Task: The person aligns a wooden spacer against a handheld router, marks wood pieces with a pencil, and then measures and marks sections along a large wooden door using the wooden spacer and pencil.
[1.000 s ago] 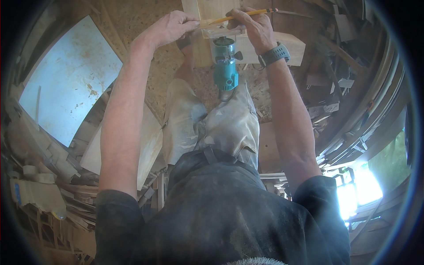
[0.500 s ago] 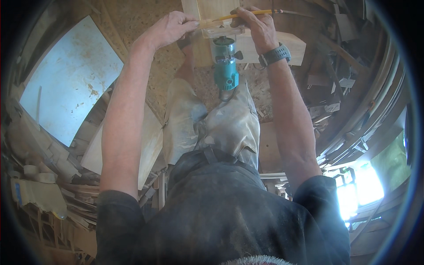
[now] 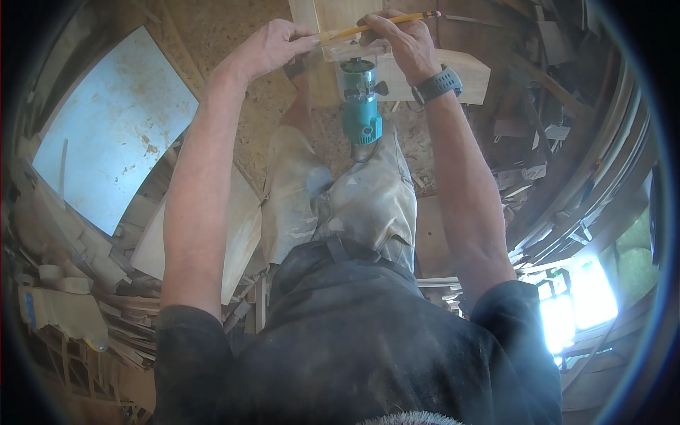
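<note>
Near the top of the head view, my right hand grips a yellow pencil, its sharp end angled left. My left hand has its fingertips pinched at the left end of the pencil, by a clear plate; what they hold is hard to make out. Below the plate hangs a teal power tool with a dark knob, between my hands and above my knees. Pale boards lie behind the tool and plate.
A white sheet lies at left beside a leaning plywood panel. Scrap wood and long strips are piled at right; offcuts fill the lower left. Chipboard is underfoot, and a bright opening is at lower right.
My right hand and the pencil have shifted slightly leftward, and the pencil's eraser end sits a little higher. My left hand stays nearly in place.
</note>
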The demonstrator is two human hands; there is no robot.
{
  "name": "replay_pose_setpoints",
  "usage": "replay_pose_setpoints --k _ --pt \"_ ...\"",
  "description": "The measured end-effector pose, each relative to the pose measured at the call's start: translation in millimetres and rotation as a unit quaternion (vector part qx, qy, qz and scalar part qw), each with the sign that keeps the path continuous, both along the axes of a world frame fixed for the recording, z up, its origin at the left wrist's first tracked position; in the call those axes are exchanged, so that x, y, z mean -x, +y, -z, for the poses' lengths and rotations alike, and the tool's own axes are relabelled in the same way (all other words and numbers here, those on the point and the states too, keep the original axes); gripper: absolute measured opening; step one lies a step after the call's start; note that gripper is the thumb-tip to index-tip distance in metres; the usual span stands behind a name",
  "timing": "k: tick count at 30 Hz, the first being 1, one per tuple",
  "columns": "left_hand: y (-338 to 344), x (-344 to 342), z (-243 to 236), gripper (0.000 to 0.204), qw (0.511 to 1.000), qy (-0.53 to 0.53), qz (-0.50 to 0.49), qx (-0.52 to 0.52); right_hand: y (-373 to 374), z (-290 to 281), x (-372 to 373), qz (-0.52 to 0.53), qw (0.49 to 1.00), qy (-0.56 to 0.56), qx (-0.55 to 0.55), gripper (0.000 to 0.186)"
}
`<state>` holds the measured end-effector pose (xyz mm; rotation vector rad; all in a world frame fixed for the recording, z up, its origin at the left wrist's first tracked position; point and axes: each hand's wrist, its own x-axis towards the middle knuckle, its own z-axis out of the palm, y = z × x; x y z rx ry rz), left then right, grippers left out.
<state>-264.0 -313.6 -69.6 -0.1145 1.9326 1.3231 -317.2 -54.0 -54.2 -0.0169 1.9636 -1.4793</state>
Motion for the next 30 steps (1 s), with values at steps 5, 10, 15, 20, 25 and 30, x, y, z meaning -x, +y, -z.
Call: replay_pose_setpoints --k 5,10,15,20,25,30 --pt "4.3 2.6 -10.4 0.042 1.000 -0.009 0.003 0.011 1.3 1.9 -1.5 0.006 1.000 0.004 0.002 0.037" --pt "4.8 -0.1 -4.9 0.044 1.000 0.002 0.002 0.029 -1.1 3.7 -1.4 0.005 0.999 0.035 0.007 0.037" --pt "8.0 1.0 -6.1 0.044 0.999 -0.007 -0.002 0.034 -0.2 1.7 0.9 -0.020 0.999 0.036 -0.018 0.038" --pt "5.9 -3.1 -0.6 0.043 0.999 0.006 -0.011 0.032 -1.1 0.7 -0.2 0.005 1.000 0.013 0.006 0.036" --pt "5.6 -3.1 1.0 0.043 0.999 0.030 -0.015 0.038 5.3 13.1 -4.8 0.153 0.978 -0.046 0.134 0.028" --pt "5.4 6.4 -1.4 0.044 0.998 0.033 -0.033 0.046 8.6 23.5 -5.4 0.147 0.981 -0.011 0.125 0.032"
